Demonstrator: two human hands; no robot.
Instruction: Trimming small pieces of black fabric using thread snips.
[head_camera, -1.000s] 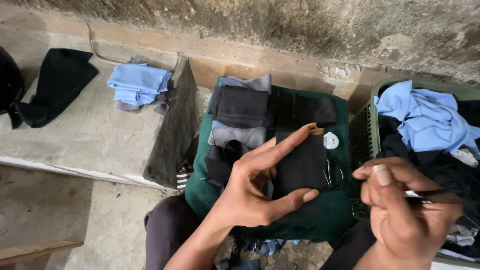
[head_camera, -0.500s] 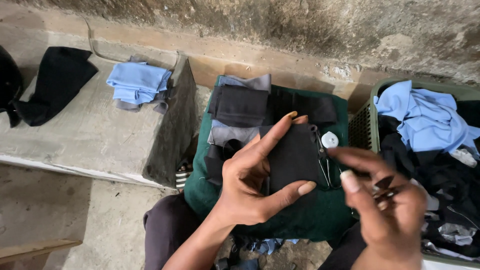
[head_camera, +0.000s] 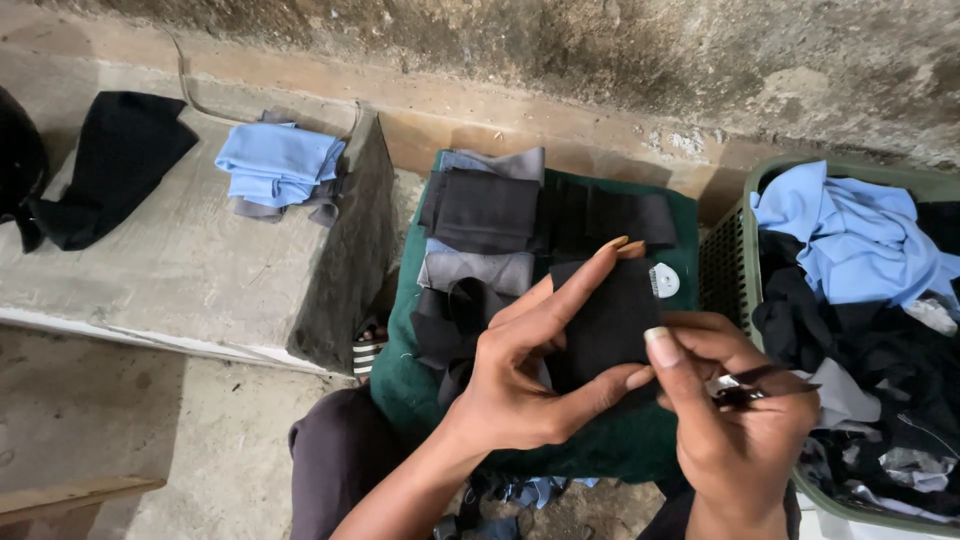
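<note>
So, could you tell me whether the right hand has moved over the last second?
Yes. The right hand has moved left, toward the black cloth piece, away from the green basket.

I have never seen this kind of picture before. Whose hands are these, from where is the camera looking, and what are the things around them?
The camera sits on a person's head and looks down, so both hands are that person's own. The left hand holds up a black fabric piece. The right hand touches its edge and grips small dark scissors. Below lies a green cloth with black and grey fabric pieces. At right stands a green basket of clothes. On the concrete ledge lie a blue folded garment and a black cloth.
</note>
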